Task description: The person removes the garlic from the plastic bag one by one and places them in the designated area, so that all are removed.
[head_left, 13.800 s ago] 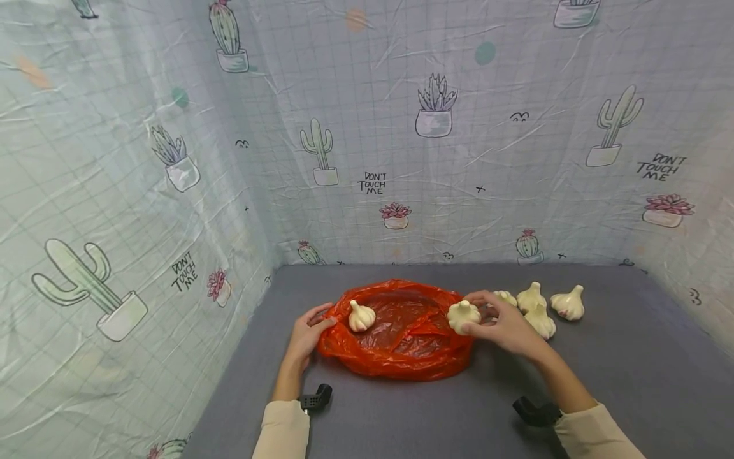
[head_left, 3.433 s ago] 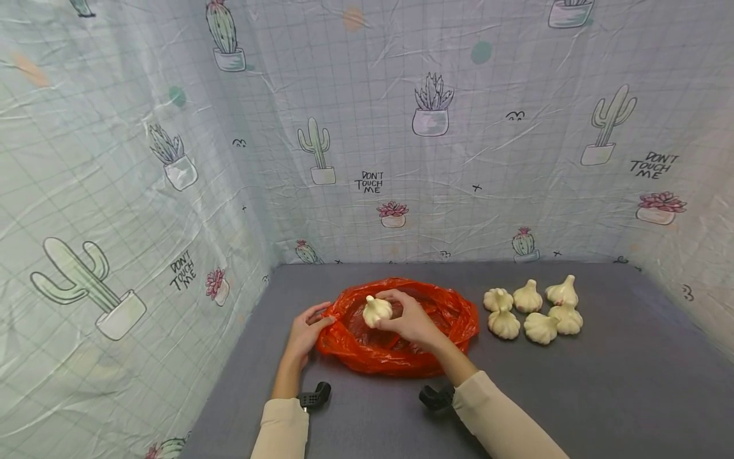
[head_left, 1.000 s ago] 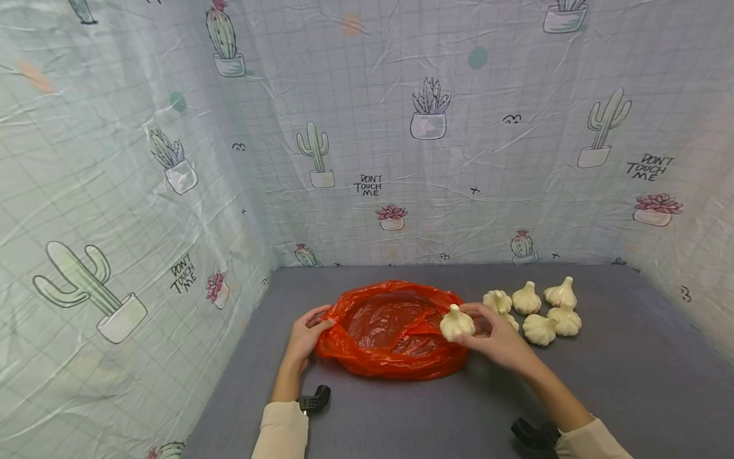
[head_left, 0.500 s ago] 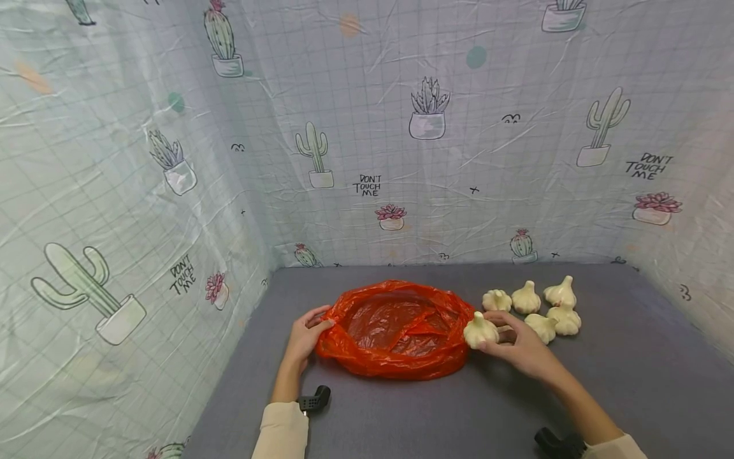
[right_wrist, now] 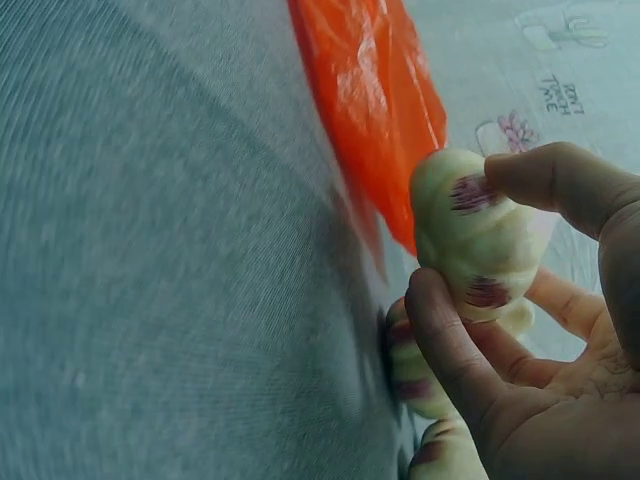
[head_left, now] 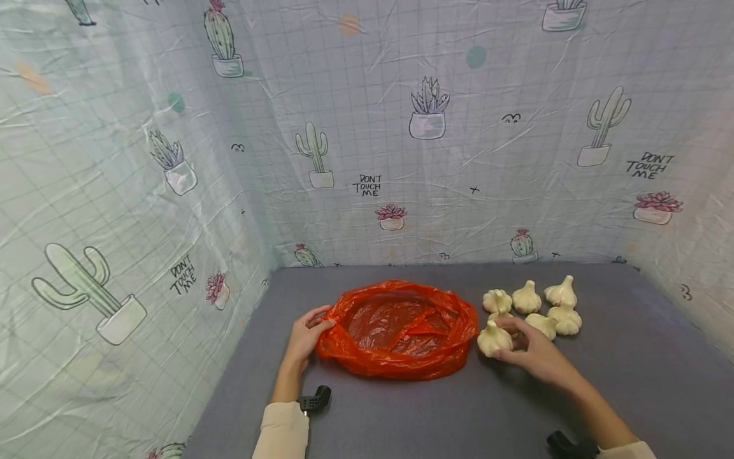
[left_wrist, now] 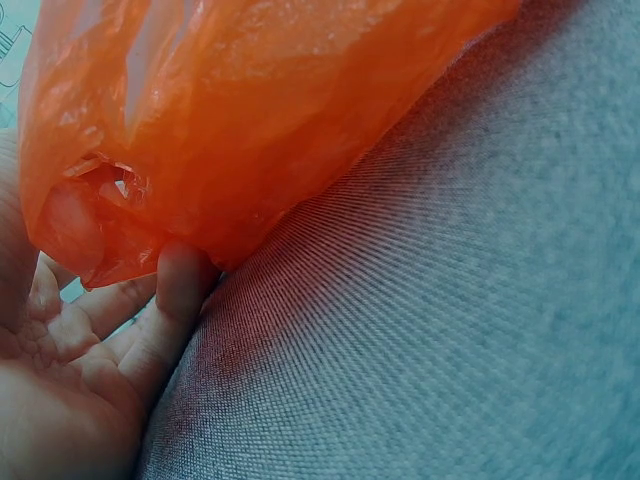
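An orange-red plastic bag lies on the table with its mouth spread wide. No garlic shows inside it in the head view. My left hand grips the bag's left rim between thumb and fingers; the left wrist view shows the gathered plastic at the fingers. Just right of the bag, my right hand holds a garlic bulb by thumb and fingertips, its stem upward. In the right wrist view this garlic bulb has purple streaks and seems held slightly above the tabletop.
Several garlic bulbs stand grouped on the grey table, right of the bag and behind my right hand, which partly hides some. A cactus-print curtain closes off the back and sides.
From above the bag, my right hand has carried the garlic bulb rightward past the rim and lower, towards the other bulbs. A bulb seen earlier in the bag is gone. My left hand keeps its place.
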Available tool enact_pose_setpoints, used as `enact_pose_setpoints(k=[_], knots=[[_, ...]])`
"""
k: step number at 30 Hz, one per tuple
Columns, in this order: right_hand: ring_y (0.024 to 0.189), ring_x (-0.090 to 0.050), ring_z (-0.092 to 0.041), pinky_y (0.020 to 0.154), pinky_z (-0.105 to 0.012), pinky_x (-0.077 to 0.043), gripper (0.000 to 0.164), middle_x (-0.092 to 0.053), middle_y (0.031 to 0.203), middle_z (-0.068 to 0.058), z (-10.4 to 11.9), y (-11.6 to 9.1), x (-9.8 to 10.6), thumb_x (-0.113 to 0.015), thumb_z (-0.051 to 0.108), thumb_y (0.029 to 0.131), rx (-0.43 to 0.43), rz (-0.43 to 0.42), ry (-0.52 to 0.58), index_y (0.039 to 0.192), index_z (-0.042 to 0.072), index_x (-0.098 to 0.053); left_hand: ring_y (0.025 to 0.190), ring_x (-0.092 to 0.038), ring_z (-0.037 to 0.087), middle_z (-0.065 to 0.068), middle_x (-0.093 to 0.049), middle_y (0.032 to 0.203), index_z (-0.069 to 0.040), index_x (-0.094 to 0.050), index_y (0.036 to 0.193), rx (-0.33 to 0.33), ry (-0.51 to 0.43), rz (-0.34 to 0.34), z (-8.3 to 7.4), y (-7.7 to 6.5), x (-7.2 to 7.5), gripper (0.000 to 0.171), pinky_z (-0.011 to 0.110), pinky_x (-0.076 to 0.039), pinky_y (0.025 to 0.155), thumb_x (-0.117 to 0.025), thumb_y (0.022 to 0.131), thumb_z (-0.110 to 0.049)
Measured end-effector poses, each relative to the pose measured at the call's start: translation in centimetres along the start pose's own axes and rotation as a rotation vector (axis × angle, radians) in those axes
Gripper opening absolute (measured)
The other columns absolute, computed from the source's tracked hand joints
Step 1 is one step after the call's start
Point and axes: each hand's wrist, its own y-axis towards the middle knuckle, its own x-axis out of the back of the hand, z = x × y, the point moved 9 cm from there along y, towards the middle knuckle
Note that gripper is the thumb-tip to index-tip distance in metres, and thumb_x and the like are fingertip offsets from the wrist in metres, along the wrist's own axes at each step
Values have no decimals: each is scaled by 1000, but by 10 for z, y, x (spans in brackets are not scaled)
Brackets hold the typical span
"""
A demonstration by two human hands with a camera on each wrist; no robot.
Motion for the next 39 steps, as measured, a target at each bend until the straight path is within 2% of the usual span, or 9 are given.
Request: enact_pose_setpoints(k=[3, 6, 11, 21, 28, 39], knots=[[90, -64, -9, 72, -25, -50, 57, -57, 137, -23, -4, -1, 0, -79, 19, 89, 13, 13, 3, 138, 1, -55, 93, -65, 13, 10, -70, 113, -6, -65, 136, -13, 1, 3, -11, -9, -1, 44, 28, -56, 78, -72, 93, -14], [89, -64, -7, 72, -25, -50, 57, -57, 136, -24, -8, -2, 0, -79, 18, 90, 13, 29, 12, 138, 0, -54, 92, -65, 13, 10, -70, 111, -4, -65, 135, -28, 5, -1, -16, -13, -1, 44, 28, -55, 77, -72, 94, -15], [89, -65, -9, 71, -26, -51, 57, -58, 134, -25, -11, -3, 2, -78, 18, 90, 15, 42, 11, 137, -2, -54, 92, -66, 13, 11, -71, 111, -3, -64, 135, -28, 5, -2, -15, -13, -1, 44, 30, -57, 77, -72, 94, -16], [88, -65, -6, 73, -26, -51, 55, -64, 127, -20, -14, -6, 9, -80, 18, 88, 57, 4, -84, 134, -1, -58, 91, -66, 13, 10, -70, 111, -8, -65, 136, -2, 0, -2, -16, -14, -1, 44, 28, -57, 77, -72, 93, -14], [92, -65, -8, 73, -26, -52, 56, -65, 126, -16, -15, -11, 10, -81, 22, 87, 38, 8, -131, 134, 1, -59, 92, -66, 13, 10, -70, 113, -8, -65, 136, -9, -1, -3, -17, -15, -1, 44, 28, -57, 78, -72, 93, -14], [89, -63, -4, 69, -26, -50, 57, -65, 122, -20, -17, -12, 10, -80, 22, 89, 24, 49, -105, 134, -3, -56, 92, -66, 13, 12, -70, 115, -8, -64, 137, -1, 2, 0, -13, -12, -1, 45, 29, -57, 78, -72, 93, -14]])
